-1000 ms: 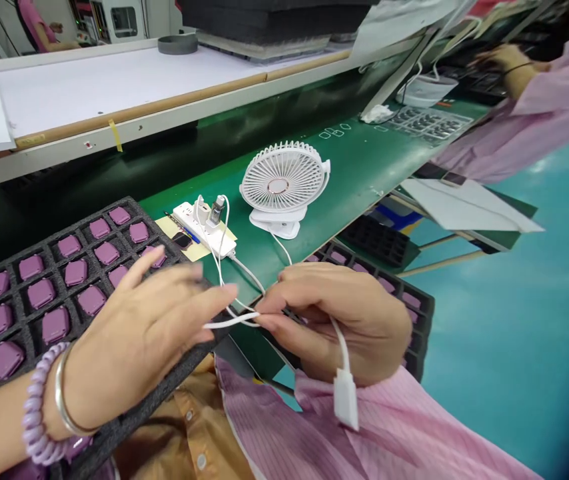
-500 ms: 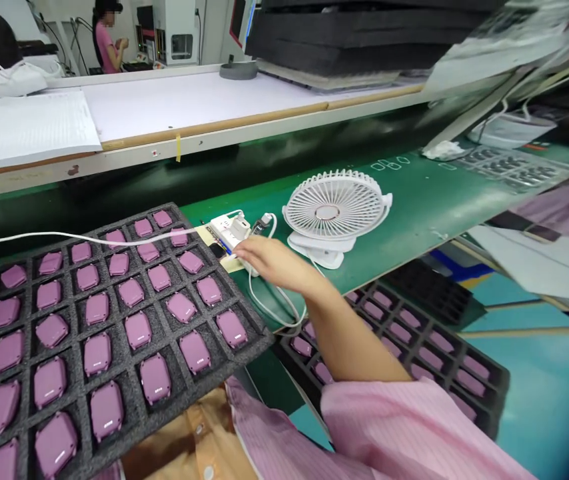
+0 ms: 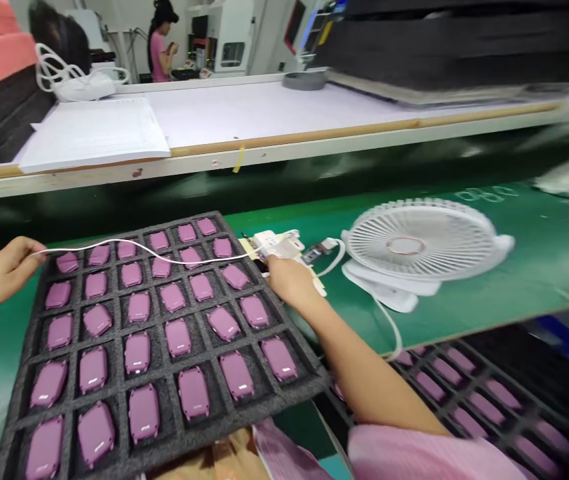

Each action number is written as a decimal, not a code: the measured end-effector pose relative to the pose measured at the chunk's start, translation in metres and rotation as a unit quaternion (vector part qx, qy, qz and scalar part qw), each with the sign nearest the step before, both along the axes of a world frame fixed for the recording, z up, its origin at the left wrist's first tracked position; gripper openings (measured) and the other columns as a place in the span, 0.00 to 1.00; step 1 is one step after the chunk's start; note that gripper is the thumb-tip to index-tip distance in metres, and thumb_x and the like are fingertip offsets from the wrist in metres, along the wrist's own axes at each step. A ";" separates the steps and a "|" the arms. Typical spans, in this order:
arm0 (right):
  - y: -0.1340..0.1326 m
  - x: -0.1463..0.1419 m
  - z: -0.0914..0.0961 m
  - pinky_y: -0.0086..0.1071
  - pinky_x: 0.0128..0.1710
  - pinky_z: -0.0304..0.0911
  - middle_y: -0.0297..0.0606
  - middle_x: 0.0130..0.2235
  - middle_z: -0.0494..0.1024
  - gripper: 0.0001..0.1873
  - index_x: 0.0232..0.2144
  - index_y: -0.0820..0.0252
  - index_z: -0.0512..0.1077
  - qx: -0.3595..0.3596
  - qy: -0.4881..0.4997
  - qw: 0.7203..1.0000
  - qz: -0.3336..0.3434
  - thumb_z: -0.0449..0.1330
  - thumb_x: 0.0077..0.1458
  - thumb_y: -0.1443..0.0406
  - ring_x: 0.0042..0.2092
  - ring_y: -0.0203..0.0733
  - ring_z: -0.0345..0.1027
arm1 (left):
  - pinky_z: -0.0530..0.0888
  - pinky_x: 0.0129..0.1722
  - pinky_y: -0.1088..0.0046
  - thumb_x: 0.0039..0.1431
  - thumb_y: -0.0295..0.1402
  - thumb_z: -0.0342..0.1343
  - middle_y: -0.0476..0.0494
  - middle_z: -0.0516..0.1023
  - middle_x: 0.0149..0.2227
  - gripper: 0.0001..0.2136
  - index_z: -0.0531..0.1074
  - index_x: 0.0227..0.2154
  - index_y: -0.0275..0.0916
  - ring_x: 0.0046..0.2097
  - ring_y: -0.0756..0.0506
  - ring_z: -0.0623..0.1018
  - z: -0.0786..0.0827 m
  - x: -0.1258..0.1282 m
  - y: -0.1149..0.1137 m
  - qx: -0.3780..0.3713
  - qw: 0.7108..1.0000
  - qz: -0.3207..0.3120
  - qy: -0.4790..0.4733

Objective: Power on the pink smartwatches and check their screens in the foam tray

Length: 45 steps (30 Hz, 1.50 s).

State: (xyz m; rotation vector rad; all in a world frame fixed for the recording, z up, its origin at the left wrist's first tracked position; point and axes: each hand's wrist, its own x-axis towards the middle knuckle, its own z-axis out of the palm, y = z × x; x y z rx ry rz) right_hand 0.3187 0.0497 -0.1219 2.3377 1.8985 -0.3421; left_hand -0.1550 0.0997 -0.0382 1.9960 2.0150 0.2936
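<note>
At the far left my left hand (image 3: 7,273) pinches a thin white cable (image 3: 129,243). The cable runs across the black foam tray (image 3: 164,420) toward a white power strip (image 3: 267,241). My right hand (image 3: 289,280) is closed at the near side of that strip, beside its plugs; its fingertips are partly hidden. Pinkish-purple watch cases (image 3: 178,337) with lugs at their corners lie one to a compartment in the tray. The tray sits tilted in front of my body.
A white fan (image 3: 419,243) stands on the green table (image 3: 524,267) to the right. Below lies another foam tray with purple cases (image 3: 487,407). Papers (image 3: 99,133) and stacked black trays (image 3: 439,53) rest on the shelf. A person in pink (image 3: 159,50) is in the background.
My left hand has come into view at the left, holding the cable. The view has swung left, so the tray and fan appear farther right. My right hand stays at the power strip.
</note>
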 end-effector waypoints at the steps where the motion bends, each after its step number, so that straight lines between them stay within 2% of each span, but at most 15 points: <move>1: 0.000 -0.002 0.001 0.44 0.44 0.68 0.69 0.47 0.79 0.17 0.52 0.79 0.75 -0.007 -0.003 1.000 0.005 0.57 0.65 0.70 0.52 0.70 0.76 | 0.72 0.41 0.69 0.59 0.42 0.45 0.42 0.72 0.39 0.16 0.66 0.42 0.36 0.39 0.43 0.73 0.001 -0.001 -0.002 0.011 1.000 -0.005 0.012; 4: 0.000 -0.003 0.003 0.46 0.42 0.68 0.68 0.47 0.80 0.18 0.53 0.77 0.75 -0.033 -0.012 0.999 0.010 0.58 0.66 0.67 0.50 0.71 0.77 | 0.73 0.50 0.66 0.63 0.42 0.45 0.35 0.73 0.46 0.20 0.74 0.43 0.32 0.49 0.40 0.74 -0.001 -0.007 -0.008 0.068 0.995 -0.046 0.053; 8: 0.001 0.000 0.000 0.44 0.36 0.65 0.67 0.45 0.81 0.16 0.51 0.70 0.78 -0.011 -0.022 0.999 0.029 0.55 0.66 0.69 0.47 0.70 0.78 | 0.74 0.49 0.64 0.60 0.44 0.48 0.37 0.77 0.43 0.21 0.80 0.41 0.34 0.43 0.41 0.76 -0.013 -0.014 -0.009 0.088 0.994 -0.030 0.058; 13: 0.005 0.004 -0.006 0.40 0.28 0.58 0.60 0.33 0.81 0.05 0.35 0.61 0.79 0.043 -0.022 0.998 0.042 0.62 0.59 0.69 0.37 0.65 0.78 | 0.76 0.44 0.67 0.55 0.45 0.55 0.41 0.83 0.37 0.17 0.80 0.39 0.39 0.37 0.42 0.78 -0.028 -0.013 -0.004 0.050 0.999 0.003 0.007; 15: 0.006 0.006 -0.008 0.40 0.28 0.57 0.59 0.32 0.80 0.04 0.34 0.60 0.78 0.043 -0.021 0.998 0.037 0.62 0.59 0.68 0.35 0.64 0.78 | 0.75 0.44 0.66 0.55 0.45 0.55 0.41 0.83 0.35 0.16 0.80 0.36 0.39 0.36 0.42 0.79 -0.031 -0.008 -0.002 0.040 0.999 0.007 0.005; 19: 0.006 0.009 -0.012 0.38 0.26 0.55 0.56 0.29 0.79 0.05 0.31 0.58 0.77 0.066 -0.020 0.997 0.042 0.62 0.59 0.65 0.31 0.59 0.75 | 0.75 0.43 0.66 0.56 0.44 0.56 0.38 0.85 0.38 0.15 0.80 0.33 0.38 0.38 0.41 0.80 -0.034 0.004 -0.001 0.049 0.999 0.020 0.006; 22: 0.005 0.009 -0.011 0.38 0.26 0.55 0.57 0.30 0.80 0.05 0.33 0.59 0.78 0.060 -0.019 0.997 0.038 0.62 0.60 0.65 0.32 0.60 0.76 | 0.74 0.41 0.67 0.58 0.43 0.56 0.39 0.84 0.36 0.14 0.80 0.35 0.37 0.37 0.41 0.80 -0.037 0.011 0.001 0.034 0.998 0.048 0.009; 25: 0.004 0.003 -0.005 0.40 0.29 0.60 0.60 0.36 0.82 0.09 0.40 0.62 0.80 0.026 -0.023 0.999 0.022 0.61 0.62 0.65 0.39 0.64 0.79 | 0.74 0.41 0.67 0.58 0.41 0.58 0.41 0.83 0.36 0.13 0.80 0.37 0.37 0.36 0.42 0.80 -0.038 0.015 0.002 0.014 0.999 0.043 0.022; 28: 0.004 -0.006 0.002 0.42 0.35 0.65 0.62 0.44 0.82 0.16 0.51 0.65 0.78 -0.035 -0.040 0.999 -0.004 0.57 0.68 0.64 0.47 0.65 0.78 | 0.74 0.47 0.65 0.58 0.39 0.60 0.37 0.83 0.44 0.15 0.78 0.44 0.37 0.45 0.38 0.80 -0.032 0.019 0.004 0.010 0.994 0.010 0.111; 31: 0.005 -0.010 0.005 0.42 0.41 0.67 0.63 0.50 0.80 0.20 0.57 0.67 0.75 -0.068 -0.049 0.996 -0.017 0.53 0.72 0.62 0.51 0.64 0.77 | 0.73 0.53 0.59 0.59 0.38 0.60 0.33 0.80 0.52 0.19 0.75 0.52 0.35 0.56 0.32 0.77 -0.024 0.030 0.008 0.006 0.960 -0.027 0.280; 33: 0.004 -0.010 0.004 0.42 0.42 0.67 0.63 0.51 0.79 0.21 0.59 0.68 0.74 -0.063 -0.050 0.997 -0.017 0.52 0.72 0.62 0.52 0.64 0.76 | 0.73 0.54 0.57 0.61 0.37 0.58 0.32 0.80 0.52 0.20 0.73 0.55 0.35 0.57 0.31 0.76 -0.019 0.037 0.010 -0.016 0.938 -0.047 0.343; 35: 0.002 -0.007 0.003 0.41 0.41 0.67 0.62 0.49 0.80 0.21 0.58 0.69 0.74 -0.049 -0.049 0.997 -0.015 0.54 0.71 0.62 0.52 0.64 0.77 | 0.74 0.52 0.58 0.63 0.37 0.55 0.31 0.81 0.51 0.20 0.72 0.56 0.35 0.56 0.31 0.77 -0.015 0.040 0.012 -0.037 0.929 -0.058 0.363; 38: -0.002 -0.001 0.000 0.37 0.39 0.66 0.57 0.45 0.82 0.21 0.57 0.66 0.75 -0.005 -0.043 0.999 -0.021 0.60 0.67 0.60 0.49 0.63 0.78 | 0.75 0.50 0.59 0.64 0.41 0.49 0.29 0.81 0.51 0.22 0.71 0.55 0.34 0.54 0.30 0.79 -0.012 0.036 0.012 -0.053 0.942 -0.045 0.329; 42: -0.003 0.009 -0.010 0.35 0.35 0.63 0.50 0.42 0.84 0.24 0.57 0.63 0.74 0.118 -0.039 0.990 -0.060 0.63 0.64 0.55 0.45 0.61 0.79 | 0.75 0.50 0.56 0.58 0.49 0.42 0.31 0.82 0.50 0.30 0.70 0.56 0.34 0.50 0.31 0.81 -0.015 0.027 0.013 -0.036 0.966 0.032 0.252; 45: -0.001 0.015 -0.020 0.33 0.32 0.59 0.46 0.39 0.84 0.24 0.55 0.63 0.74 0.209 -0.021 0.975 -0.078 0.63 0.61 0.55 0.43 0.58 0.79 | 0.76 0.49 0.56 0.53 0.53 0.40 0.33 0.82 0.41 0.35 0.72 0.55 0.33 0.48 0.30 0.81 -0.024 0.028 0.012 -0.018 0.972 0.070 0.223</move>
